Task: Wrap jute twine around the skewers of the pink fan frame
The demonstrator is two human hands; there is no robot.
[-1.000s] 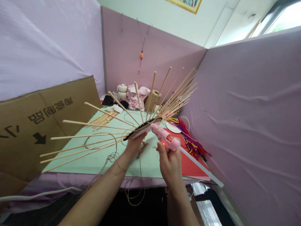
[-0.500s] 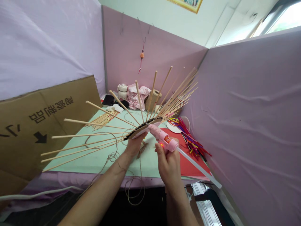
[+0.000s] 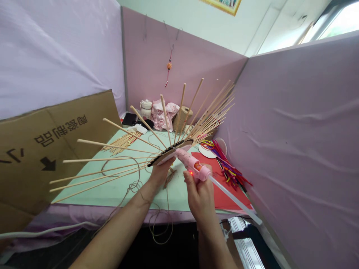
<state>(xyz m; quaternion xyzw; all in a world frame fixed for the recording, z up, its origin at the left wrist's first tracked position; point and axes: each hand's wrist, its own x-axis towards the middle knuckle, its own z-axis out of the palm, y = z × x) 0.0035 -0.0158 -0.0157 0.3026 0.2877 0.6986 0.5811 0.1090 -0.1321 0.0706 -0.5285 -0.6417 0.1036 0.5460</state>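
A round cardboard disc (image 3: 170, 153) with a dark rim, tilted above the table, has wooden sticks (image 3: 120, 146) fanning out all round its edge. My left hand (image 3: 162, 172) grips the disc from below, its fingers partly hidden behind it. In my right hand (image 3: 199, 190) is a pink hot glue gun (image 3: 189, 163), a red light glowing on its body. The gun's nozzle meets or nearly meets the disc's near face; the exact contact is hard to see. A long translucent glue stick (image 3: 235, 200) juts from the gun's back. Loose twine (image 3: 134, 185) hangs beneath the disc.
On the green table top (image 3: 112, 190) lie a bundle of sticks (image 3: 123, 142), red paper (image 3: 230, 192) and colourful pipe cleaners (image 3: 231, 168). A white jar (image 3: 146, 109), pink cloth (image 3: 162, 116) and twine spool (image 3: 183, 116) stand behind. Cardboard (image 3: 56, 149) leans at left.
The glue gun and my right hand have shifted slightly left. The disc's sticks have moved a little with it; my left hand keeps its hold.
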